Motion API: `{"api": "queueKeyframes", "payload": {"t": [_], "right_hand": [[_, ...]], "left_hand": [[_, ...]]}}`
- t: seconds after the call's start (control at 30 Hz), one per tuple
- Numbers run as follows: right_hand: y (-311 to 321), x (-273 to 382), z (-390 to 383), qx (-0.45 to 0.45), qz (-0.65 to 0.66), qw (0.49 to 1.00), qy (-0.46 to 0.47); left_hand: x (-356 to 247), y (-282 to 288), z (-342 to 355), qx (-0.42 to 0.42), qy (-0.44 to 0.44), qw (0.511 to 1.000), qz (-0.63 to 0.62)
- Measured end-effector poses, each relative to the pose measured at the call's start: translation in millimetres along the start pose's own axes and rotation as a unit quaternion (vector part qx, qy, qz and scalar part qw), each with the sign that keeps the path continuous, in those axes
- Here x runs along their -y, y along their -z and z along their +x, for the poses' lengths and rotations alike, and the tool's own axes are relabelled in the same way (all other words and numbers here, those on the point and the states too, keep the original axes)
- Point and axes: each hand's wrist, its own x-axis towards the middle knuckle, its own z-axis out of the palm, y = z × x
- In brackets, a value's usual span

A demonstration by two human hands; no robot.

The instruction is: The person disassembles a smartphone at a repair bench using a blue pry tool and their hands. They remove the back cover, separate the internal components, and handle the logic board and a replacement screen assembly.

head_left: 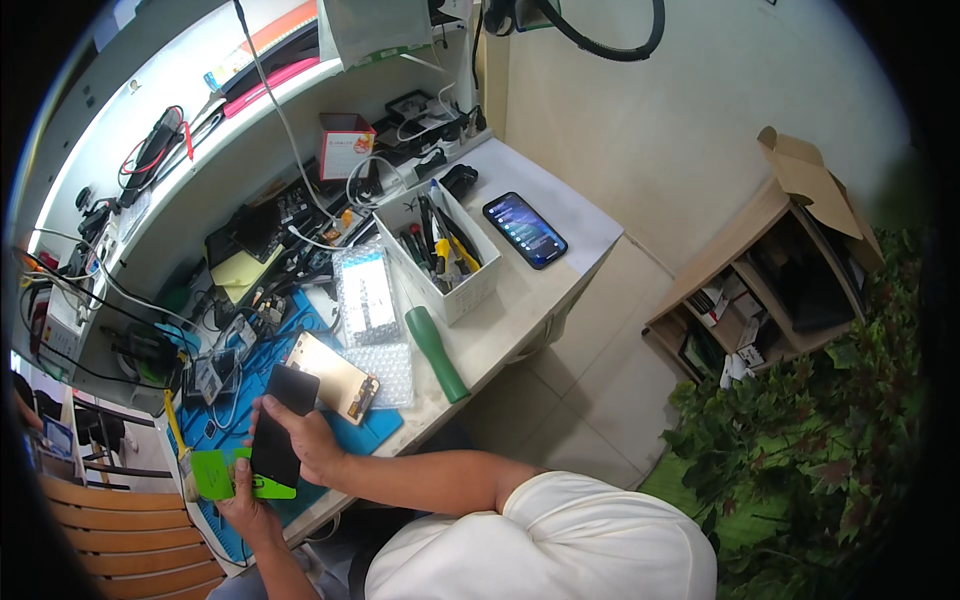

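My right hand (312, 445) is shut on a black phone (277, 425), holding it by its long edge above the blue work mat (375, 432). My left hand (245, 505) is just below it and pinches a bright green card (213, 474) against the phone's lower end. A loose display panel with a gold back (335, 378) lies on the mat just beyond the phone.
Bubble wrap (366, 293), a green-handled tool (436, 352) and a white bin of tools (440, 252) sit on the white bench. A lit phone (525, 230) lies at the far corner. A wooden chair (130, 535) stands at the left; a shelf (770, 290) and plants (810, 430) are on the right.
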Motion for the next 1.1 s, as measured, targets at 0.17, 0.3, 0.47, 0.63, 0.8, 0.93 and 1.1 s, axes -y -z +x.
{"api": "queueKeyframes", "payload": {"t": [0.17,0.3,0.47,0.63,0.8,0.93,1.1], "right_hand": [[-3.0,3.4,-4.2,-0.007,-0.003,1.000,-0.028],[-4.8,4.5,-4.5,-0.008,-0.010,0.999,-0.037],[-5.6,4.0,-5.8,-0.017,-0.049,0.998,-0.047],[-0.1,0.0,-2.2,-0.022,-0.072,0.996,-0.054],[2.8,-5.0,-1.0,-0.008,-0.009,0.999,-0.034],[5.4,-9.1,1.0,0.003,0.006,1.000,0.004],[7.2,-9.8,1.6,-0.002,-0.007,1.000,0.013]], "left_hand": [[0.4,3.5,-0.4,0.002,0.035,0.999,-0.028],[2.5,10.6,0.9,-0.001,0.054,0.998,-0.023],[-9.0,-1.2,-2.8,0.013,0.051,0.999,-0.011],[-11.3,6.1,2.3,0.065,0.078,0.995,-0.008],[12.4,12.3,0.5,-0.033,0.062,0.996,-0.047],[8.6,-11.7,-11.6,-0.087,0.055,0.992,-0.076],[13.8,-17.5,-16.3,-0.094,0.052,0.991,-0.075]]}}
